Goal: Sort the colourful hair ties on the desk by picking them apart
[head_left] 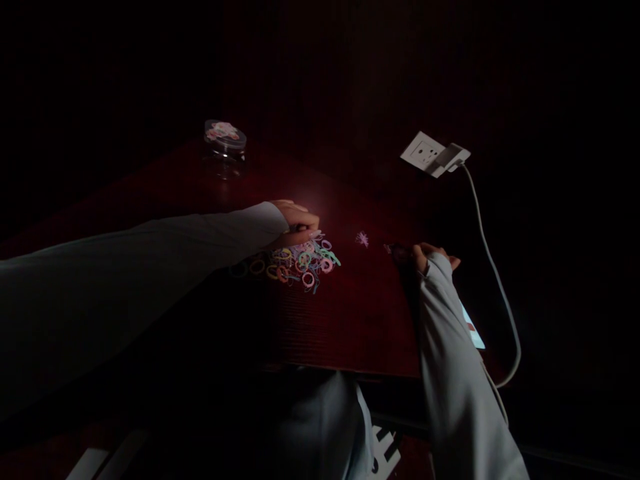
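A pile of colourful elastic hair ties [308, 261] lies on the dark red table [350, 307]. My left hand [299, 221] is over the pile's far edge, fingers curled and pressed together. Whatever they grip, if anything, is hidden. To the right of the pile sits a small purple bunch of thin bands [363, 239]. Near the table's right side my right hand [436, 257] is closed, its fingers bent and partly turned away. A few tiny pinkish bands [387, 249] show just left of it. Shadow hides what that hand may hold.
A clear jar [225, 150] with a patterned lid stands at the back left. A charger [453, 159] is plugged into the wall socket [423, 152], its white cable [493, 260] hanging down on the right. A lit phone screen [473, 328] shows beside my right sleeve. The surroundings are very dark.
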`<state>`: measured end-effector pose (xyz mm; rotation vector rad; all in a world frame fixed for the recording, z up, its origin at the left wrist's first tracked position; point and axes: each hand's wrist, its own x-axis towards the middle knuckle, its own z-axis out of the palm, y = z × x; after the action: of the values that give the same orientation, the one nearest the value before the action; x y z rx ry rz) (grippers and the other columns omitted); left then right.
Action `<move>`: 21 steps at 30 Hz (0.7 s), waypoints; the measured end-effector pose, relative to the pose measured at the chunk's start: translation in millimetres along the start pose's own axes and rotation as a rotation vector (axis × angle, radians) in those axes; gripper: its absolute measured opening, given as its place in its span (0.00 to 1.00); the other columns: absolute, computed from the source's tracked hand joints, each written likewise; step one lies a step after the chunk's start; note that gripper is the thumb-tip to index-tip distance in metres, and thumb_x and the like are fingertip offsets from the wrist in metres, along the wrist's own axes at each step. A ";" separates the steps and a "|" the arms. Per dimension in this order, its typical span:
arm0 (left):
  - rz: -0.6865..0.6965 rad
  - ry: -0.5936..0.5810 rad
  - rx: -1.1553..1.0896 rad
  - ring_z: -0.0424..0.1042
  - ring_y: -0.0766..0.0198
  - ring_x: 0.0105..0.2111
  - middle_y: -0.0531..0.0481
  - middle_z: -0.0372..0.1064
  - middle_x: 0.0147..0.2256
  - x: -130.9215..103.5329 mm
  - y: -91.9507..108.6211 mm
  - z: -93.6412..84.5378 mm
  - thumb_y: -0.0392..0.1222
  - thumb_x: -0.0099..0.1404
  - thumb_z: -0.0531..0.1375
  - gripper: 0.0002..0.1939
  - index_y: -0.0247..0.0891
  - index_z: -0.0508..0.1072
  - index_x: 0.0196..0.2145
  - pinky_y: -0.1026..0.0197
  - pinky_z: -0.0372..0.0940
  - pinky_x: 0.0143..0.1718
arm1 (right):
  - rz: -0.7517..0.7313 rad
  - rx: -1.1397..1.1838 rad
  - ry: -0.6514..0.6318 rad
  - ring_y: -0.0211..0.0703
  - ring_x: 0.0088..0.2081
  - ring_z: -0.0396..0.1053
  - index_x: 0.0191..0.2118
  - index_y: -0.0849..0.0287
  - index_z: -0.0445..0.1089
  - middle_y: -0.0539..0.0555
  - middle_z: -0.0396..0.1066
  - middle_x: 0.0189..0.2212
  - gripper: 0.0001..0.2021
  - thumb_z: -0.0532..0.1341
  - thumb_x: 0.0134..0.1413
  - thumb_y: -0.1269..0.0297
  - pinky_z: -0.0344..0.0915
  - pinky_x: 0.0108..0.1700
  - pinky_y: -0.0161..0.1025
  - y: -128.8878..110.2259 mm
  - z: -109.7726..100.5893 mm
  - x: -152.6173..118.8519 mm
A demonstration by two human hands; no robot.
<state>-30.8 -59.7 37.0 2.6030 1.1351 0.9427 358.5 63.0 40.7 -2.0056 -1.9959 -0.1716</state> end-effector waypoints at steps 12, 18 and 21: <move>-0.004 0.044 0.022 0.65 0.66 0.28 0.55 0.66 0.25 1.3 -8.1 12.8 0.45 0.70 0.51 0.14 0.40 0.69 0.28 0.62 0.57 0.38 | -0.120 0.230 0.448 0.55 0.45 0.67 0.41 0.57 0.76 0.60 0.73 0.37 0.24 0.44 0.68 0.55 0.53 0.53 0.53 -73.6 -14.0 -35.5; -0.025 0.036 0.065 0.66 0.66 0.29 0.56 0.68 0.26 2.7 -9.9 16.0 0.48 0.70 0.50 0.15 0.41 0.69 0.30 0.63 0.58 0.39 | -0.801 0.347 0.084 0.50 0.44 0.67 0.60 0.49 0.70 0.55 0.76 0.42 0.22 0.55 0.67 0.47 0.54 0.50 0.47 -158.2 4.9 -85.1; -0.031 0.048 0.083 0.67 0.65 0.31 0.55 0.70 0.29 1.3 -9.7 14.2 0.49 0.70 0.49 0.15 0.41 0.69 0.31 0.63 0.58 0.40 | -0.886 0.271 0.092 0.51 0.44 0.66 0.56 0.49 0.72 0.55 0.76 0.42 0.22 0.55 0.67 0.44 0.53 0.51 0.46 -170.4 13.2 -90.4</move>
<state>-27.5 -50.4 22.8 2.6323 1.2485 0.9766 185.7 -22.0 23.6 -0.8383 -2.5310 -0.1616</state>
